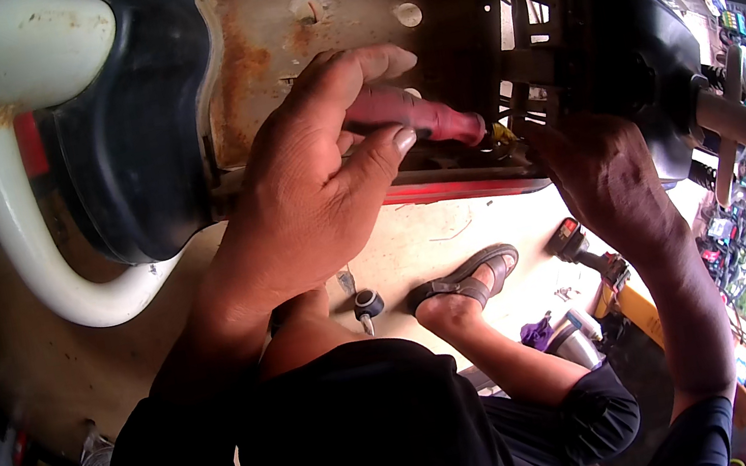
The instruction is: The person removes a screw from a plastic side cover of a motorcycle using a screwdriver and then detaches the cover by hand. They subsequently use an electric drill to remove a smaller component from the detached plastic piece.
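My left hand (309, 179) is closed around a worn red tool handle (438, 119), thumb along its near side. The handle points right, and its kind is not plain from what shows. Just beyond its tip is a small yellow piece (503, 134). My right hand (601, 168) is bent in at the right end of the rusty metal compartment (250, 15), next to the yellow piece. Its fingers are curled together in shadow, and whatever they hold is hidden. Both hands are above the compartment's near edge, where a red strip (465, 189) runs.
A white bent tube (21, 245) and black padded part (135, 125) flank the compartment's left; a black housing (633, 37) is at its right. On the floor lie a ratchet-like tool (367, 306) and a cordless power tool (586, 250), near my sandalled foot (472, 287).
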A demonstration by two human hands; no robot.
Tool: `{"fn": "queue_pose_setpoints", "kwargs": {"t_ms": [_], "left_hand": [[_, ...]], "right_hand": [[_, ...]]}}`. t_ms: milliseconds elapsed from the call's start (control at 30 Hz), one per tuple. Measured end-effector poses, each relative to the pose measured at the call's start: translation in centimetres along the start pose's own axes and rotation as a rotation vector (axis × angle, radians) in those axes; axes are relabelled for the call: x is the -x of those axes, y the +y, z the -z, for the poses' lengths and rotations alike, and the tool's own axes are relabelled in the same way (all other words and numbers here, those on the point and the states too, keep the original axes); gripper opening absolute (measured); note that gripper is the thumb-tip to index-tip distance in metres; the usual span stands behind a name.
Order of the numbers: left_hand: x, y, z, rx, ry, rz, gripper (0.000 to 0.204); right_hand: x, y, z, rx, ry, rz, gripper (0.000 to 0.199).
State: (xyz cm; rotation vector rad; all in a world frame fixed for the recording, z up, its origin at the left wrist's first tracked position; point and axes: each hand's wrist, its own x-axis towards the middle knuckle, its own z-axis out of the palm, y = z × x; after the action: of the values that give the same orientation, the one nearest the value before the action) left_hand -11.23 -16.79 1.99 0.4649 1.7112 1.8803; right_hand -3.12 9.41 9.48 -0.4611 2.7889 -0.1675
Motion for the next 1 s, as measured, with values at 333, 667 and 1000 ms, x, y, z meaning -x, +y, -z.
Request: {"fn": "queue_pose_setpoints", "kwargs": {"t_ms": [333, 667, 1000], "left_hand": [[-0.2, 0.9, 0.0, 0.015, 0.053, 0.082, 0.032], [-1.3, 3.5, -1.8, 0.301, -0.002, -0.198, 0.038], [-4.7, 0.9, -7.5, 0.226, -0.213, 0.175, 0.026]], "right_hand": [[0.4, -0.4, -0.6, 0.036, -0.01, 0.039, 0.041], [1.2, -1.0, 2.7, -0.152, 0.275, -0.089, 0.02], [11.6, -2.2, 0.7, -0.787, 0.604, -0.795, 0.026]]}}
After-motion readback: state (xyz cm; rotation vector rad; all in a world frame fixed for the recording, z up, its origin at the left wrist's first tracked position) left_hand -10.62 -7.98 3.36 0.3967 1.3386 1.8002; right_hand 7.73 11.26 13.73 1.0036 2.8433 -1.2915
